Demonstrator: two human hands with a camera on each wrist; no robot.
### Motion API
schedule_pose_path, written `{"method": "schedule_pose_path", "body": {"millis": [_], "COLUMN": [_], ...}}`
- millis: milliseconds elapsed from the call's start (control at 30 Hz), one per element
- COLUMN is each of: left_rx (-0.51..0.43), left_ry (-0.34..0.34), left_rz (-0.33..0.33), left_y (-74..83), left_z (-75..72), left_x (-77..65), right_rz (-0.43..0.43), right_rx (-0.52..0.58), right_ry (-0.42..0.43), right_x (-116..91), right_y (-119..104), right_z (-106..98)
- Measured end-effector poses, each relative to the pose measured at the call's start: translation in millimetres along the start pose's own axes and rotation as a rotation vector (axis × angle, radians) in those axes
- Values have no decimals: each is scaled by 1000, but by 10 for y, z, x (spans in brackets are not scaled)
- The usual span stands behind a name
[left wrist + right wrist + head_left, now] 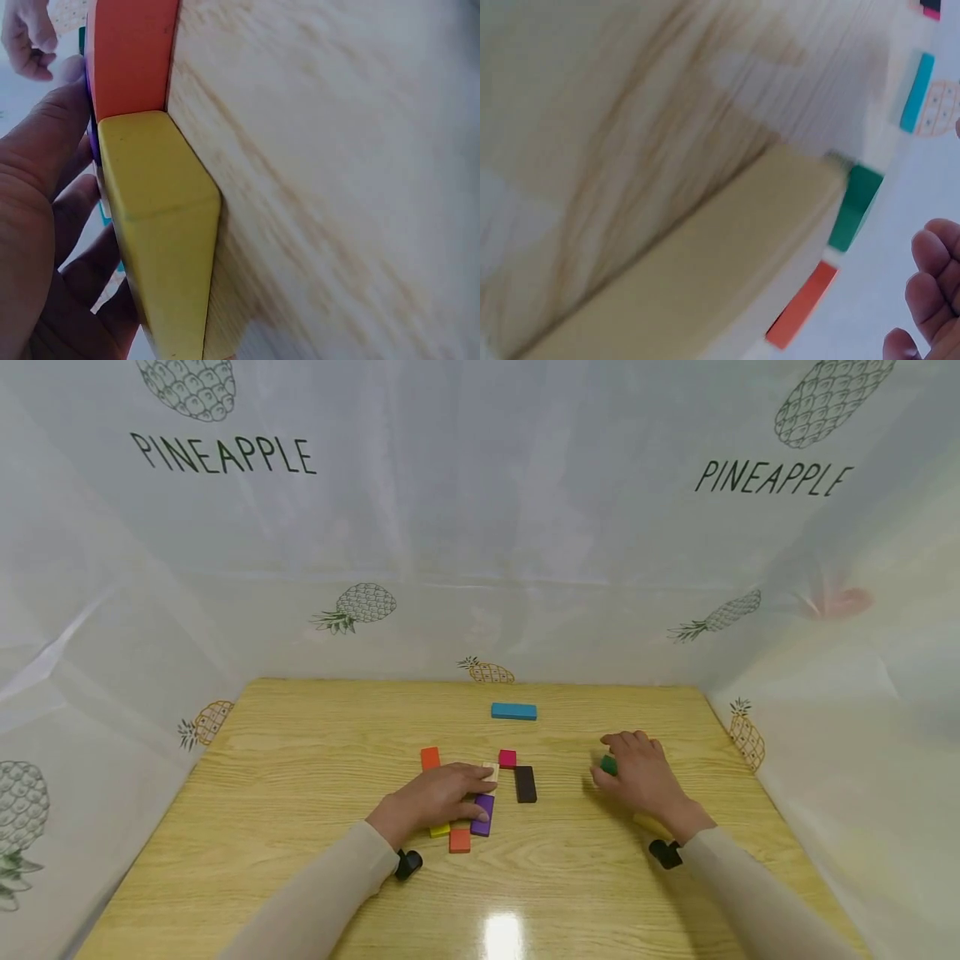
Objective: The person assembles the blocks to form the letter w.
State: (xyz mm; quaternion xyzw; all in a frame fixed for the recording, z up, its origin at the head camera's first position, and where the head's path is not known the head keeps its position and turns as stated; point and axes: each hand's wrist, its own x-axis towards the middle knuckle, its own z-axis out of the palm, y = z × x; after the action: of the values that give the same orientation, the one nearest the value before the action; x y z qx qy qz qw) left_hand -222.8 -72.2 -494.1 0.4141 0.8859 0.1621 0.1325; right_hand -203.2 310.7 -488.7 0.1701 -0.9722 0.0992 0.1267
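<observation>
My left hand [442,795] lies over a cluster of small coloured blocks. Its fingers rest on a cream block [492,770], and the thumb touches a purple block [482,825]. Beside that hand are a yellow block [165,225] and an orange-red block [135,60], end to end in the left wrist view. Over to the right, my right hand [637,772] hovers with loosely bent fingers near a green block [859,206]. A pale yellow block [690,262] lies below its wrist, and another orange-red block [802,304] is beyond, hidden by the hand in the head view.
A magenta block [507,758] and a black block [527,784] sit between the hands. Farther back lies a blue block [514,712]. An orange block [430,757] shows behind the left hand. Pineapple-print sheeting [480,527] surrounds the wooden table [315,727].
</observation>
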Motion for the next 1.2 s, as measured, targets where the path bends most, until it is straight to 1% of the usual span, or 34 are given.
{"method": "schedule_pose_path", "body": {"millis": [200, 333, 533, 633, 767, 900, 1033, 1200], "left_rx": [2, 5, 6, 4, 8, 10, 1, 5], "left_ry": [-4, -6, -1, -6, -10, -12, -16, -10], "left_rz": [-2, -3, -5, -9, -11, -14, -21, -19], "left_y": [20, 23, 28, 30, 32, 31, 29, 19], "left_z": [-1, 6, 13, 7, -4, -5, -1, 0], "left_x": [3, 5, 5, 3, -1, -4, -3, 13], "right_rz": [63, 89, 48, 25, 27, 46, 42, 72], "right_rx": [11, -23, -65, -85, -126, -166, -186, -185], "right_ry": [-26, -34, -29, -59, -104, -94, -59, -52], "right_x": [-105, -204, -452, -619, -839, -990, -1049, -1006], "right_y": [174, 242, 261, 271, 303, 350, 386, 333], "right_z": [-77, -140, -201, -215, -234, -246, -233, -203]}}
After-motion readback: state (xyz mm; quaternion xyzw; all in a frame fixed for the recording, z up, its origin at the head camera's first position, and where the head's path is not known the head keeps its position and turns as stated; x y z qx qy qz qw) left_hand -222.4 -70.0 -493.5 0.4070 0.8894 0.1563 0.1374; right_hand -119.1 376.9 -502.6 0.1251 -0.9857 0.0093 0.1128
